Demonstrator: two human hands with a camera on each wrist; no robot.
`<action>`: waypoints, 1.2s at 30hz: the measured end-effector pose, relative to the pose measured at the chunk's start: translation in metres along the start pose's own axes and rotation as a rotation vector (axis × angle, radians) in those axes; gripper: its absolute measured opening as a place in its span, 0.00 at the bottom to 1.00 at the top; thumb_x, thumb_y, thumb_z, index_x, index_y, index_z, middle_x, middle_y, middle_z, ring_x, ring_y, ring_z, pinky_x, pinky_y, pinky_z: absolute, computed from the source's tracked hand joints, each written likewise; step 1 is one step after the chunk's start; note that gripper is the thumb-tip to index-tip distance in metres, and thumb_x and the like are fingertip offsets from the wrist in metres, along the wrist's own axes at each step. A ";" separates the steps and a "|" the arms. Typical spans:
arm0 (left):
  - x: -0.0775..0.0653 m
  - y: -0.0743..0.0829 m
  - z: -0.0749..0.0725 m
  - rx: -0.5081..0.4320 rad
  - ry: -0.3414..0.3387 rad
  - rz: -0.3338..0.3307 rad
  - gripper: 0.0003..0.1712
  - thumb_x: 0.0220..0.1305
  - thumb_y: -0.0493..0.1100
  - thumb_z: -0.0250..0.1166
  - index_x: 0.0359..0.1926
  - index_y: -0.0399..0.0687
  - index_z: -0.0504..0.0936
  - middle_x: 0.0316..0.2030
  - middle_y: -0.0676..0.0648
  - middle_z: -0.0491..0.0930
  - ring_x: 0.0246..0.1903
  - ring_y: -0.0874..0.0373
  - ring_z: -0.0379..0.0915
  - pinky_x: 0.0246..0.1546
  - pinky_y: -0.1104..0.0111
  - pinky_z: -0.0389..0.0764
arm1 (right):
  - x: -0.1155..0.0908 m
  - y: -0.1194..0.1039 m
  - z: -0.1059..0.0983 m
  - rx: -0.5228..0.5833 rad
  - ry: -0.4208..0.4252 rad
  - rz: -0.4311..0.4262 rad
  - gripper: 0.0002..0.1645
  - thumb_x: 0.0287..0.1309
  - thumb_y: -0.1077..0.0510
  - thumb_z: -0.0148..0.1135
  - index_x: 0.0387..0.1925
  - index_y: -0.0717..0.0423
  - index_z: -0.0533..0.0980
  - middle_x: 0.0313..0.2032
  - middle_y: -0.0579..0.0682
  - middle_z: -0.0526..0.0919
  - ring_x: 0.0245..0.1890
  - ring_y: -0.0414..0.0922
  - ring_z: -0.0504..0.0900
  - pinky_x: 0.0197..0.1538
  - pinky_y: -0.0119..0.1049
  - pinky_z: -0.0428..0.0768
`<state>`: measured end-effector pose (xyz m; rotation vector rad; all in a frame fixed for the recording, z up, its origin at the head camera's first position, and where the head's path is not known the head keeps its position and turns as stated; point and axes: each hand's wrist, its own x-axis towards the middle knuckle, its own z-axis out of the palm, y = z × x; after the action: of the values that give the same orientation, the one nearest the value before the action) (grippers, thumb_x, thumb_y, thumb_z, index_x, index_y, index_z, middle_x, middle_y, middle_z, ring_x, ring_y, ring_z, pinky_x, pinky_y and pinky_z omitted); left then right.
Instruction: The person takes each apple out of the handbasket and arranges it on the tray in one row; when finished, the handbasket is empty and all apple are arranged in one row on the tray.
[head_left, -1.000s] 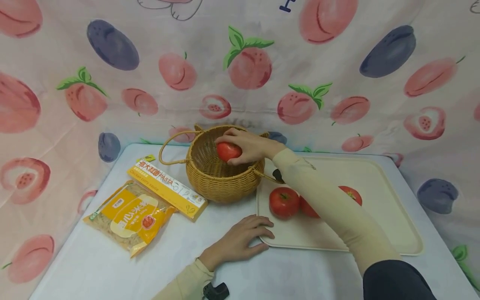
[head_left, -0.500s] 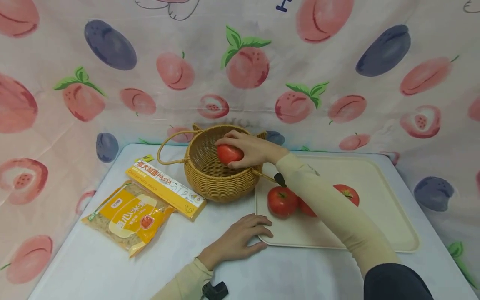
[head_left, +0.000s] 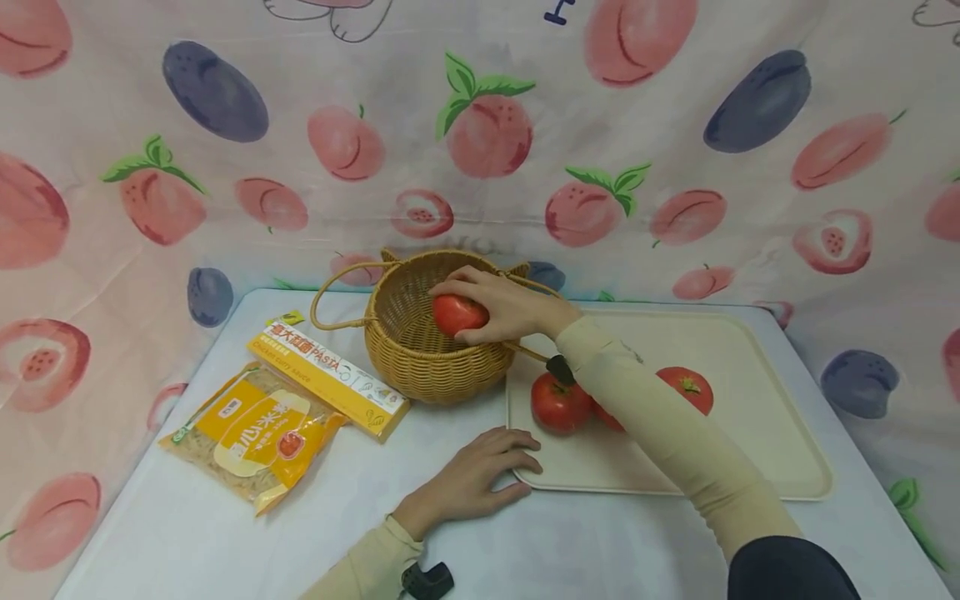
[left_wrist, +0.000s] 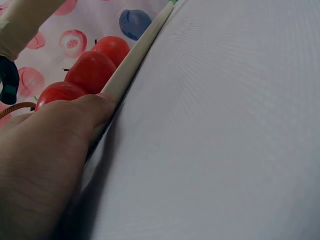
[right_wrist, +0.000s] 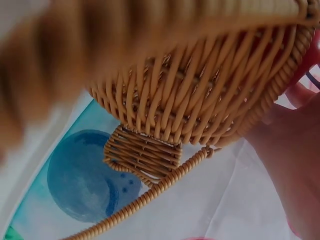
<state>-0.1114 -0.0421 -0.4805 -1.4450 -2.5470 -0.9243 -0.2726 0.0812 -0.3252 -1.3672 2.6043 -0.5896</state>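
In the head view my right hand grips a red tomato in the mouth of the woven basket, fingers over its top and thumb at the near side. The right wrist view shows the basket's weave close up, with the hand beside the rim and most of the tomato hidden. My left hand rests at the near left corner of the cream tray, fingers relaxed over its edge. On the tray sit a tomato and two others, one partly behind the right sleeve.
Left of the basket lie a yellow and white pasta box and a yellow bag of dry pasta. One basket handle sticks out to the left. A fruit-print cloth hangs behind the white table.
My right hand, with the tomato, has come slightly down and to the right relative to the basket. The left hand has stayed at the tray's corner. The head view has shifted slightly.
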 end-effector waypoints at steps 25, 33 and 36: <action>0.001 0.000 -0.001 -0.005 -0.007 -0.003 0.13 0.59 0.54 0.55 0.46 0.64 0.74 0.55 0.58 0.66 0.60 0.64 0.58 0.65 0.65 0.57 | -0.023 -0.011 -0.009 0.100 0.183 0.082 0.37 0.44 0.33 0.56 0.58 0.20 0.56 0.60 0.36 0.55 0.52 0.41 0.69 0.48 0.44 0.77; 0.000 0.003 -0.003 -0.005 0.001 -0.004 0.13 0.59 0.54 0.56 0.45 0.62 0.75 0.55 0.57 0.67 0.59 0.63 0.59 0.64 0.65 0.59 | -0.032 -0.016 -0.010 0.137 0.268 0.065 0.38 0.43 0.34 0.58 0.57 0.19 0.55 0.58 0.32 0.57 0.52 0.38 0.68 0.50 0.43 0.75; 0.001 0.003 -0.003 -0.010 -0.002 -0.005 0.13 0.58 0.53 0.56 0.45 0.62 0.75 0.55 0.57 0.67 0.59 0.63 0.59 0.65 0.64 0.58 | -0.037 -0.016 -0.010 0.146 0.309 0.036 0.38 0.43 0.35 0.59 0.58 0.20 0.56 0.59 0.32 0.57 0.54 0.37 0.66 0.51 0.44 0.75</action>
<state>-0.1108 -0.0415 -0.4765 -1.4443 -2.5522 -0.9377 -0.2429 0.1061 -0.3114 -1.2699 2.7419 -1.0381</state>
